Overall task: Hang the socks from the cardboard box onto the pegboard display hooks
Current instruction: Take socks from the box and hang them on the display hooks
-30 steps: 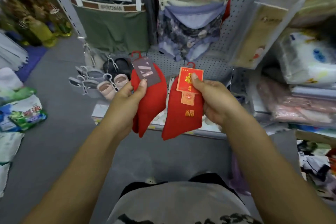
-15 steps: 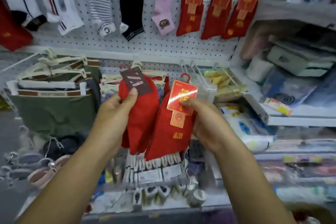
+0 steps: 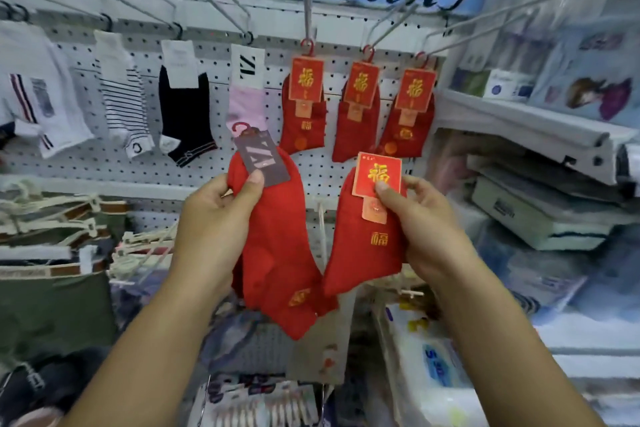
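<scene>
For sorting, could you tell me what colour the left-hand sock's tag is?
Greyish mauve tag with pale stripes, clearest in the head view.

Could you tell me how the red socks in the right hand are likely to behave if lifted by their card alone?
Probably floppy: the red socks hang limp below the right hand. Likely light, since a thumb-and-finger pinch holds them. The card looks stiffer, so it may stay flat.
</scene>
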Motion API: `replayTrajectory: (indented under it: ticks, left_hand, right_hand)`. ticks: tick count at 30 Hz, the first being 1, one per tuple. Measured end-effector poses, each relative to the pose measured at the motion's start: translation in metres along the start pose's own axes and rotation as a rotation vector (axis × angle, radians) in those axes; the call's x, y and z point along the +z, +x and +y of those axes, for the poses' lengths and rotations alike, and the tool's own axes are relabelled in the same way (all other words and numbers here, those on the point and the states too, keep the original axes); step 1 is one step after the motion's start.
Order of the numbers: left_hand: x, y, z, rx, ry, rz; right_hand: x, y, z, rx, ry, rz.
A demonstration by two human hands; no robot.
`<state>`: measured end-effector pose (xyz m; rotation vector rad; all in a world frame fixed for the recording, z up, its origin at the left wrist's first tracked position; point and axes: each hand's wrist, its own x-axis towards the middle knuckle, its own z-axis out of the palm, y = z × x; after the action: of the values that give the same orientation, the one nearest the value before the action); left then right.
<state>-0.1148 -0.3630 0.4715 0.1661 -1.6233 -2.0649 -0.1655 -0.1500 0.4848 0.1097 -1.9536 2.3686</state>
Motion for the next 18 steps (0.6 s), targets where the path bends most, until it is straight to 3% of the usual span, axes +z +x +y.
replayTrajectory:
  ticks: [7,18]
  left_hand:
    - [0.016,0.034,0.010,0.068,0.052,0.036]
    - [0.011,0.080,0.043,0.160,0.165,0.117]
  right_hand:
    - [0.005,0.042,-0.008,-0.125,-0.109,-0.003]
    - [0.088,0.147,-0.049,-0.486,-0.360,-0.037]
